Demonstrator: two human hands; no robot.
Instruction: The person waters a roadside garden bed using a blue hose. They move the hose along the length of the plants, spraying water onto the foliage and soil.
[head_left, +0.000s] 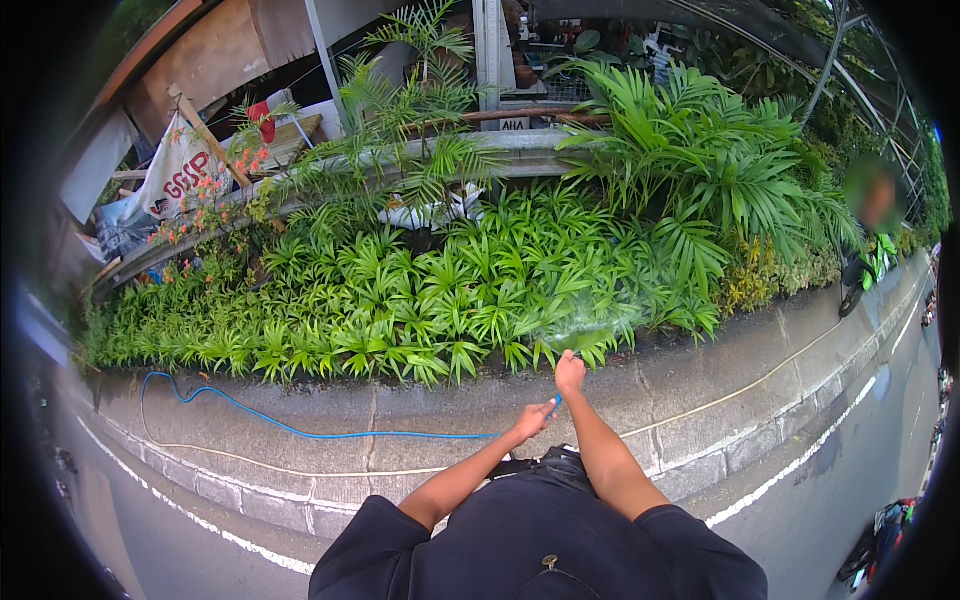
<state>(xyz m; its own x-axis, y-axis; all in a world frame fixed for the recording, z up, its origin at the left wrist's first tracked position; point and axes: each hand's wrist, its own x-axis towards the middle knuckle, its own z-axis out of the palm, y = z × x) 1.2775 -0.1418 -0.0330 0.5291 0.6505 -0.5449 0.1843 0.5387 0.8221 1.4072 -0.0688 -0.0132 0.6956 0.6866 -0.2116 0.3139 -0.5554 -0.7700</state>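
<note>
My right hand (570, 373) is closed round the front end of a blue garden hose (340, 436), held out in front of my body. Fine water sprays from this end onto low green leafy plants (440, 290) just ahead; whether a nozzle is fitted is hidden by the fingers. Lower and slightly left, my left hand (533, 420) grips the same hose, and a short blue piece shows between the two hands. From there the hose trails left over the pavement (520, 395) and curves round near the bed's left end.
A pale hose (730, 395) runs along the pavement behind the blue one. Taller palms (690, 160) and a guardrail (530, 150) stand behind the bed. At the right, a person (875, 240) is beside the plants. A road with vehicles (885, 540) borders the kerb.
</note>
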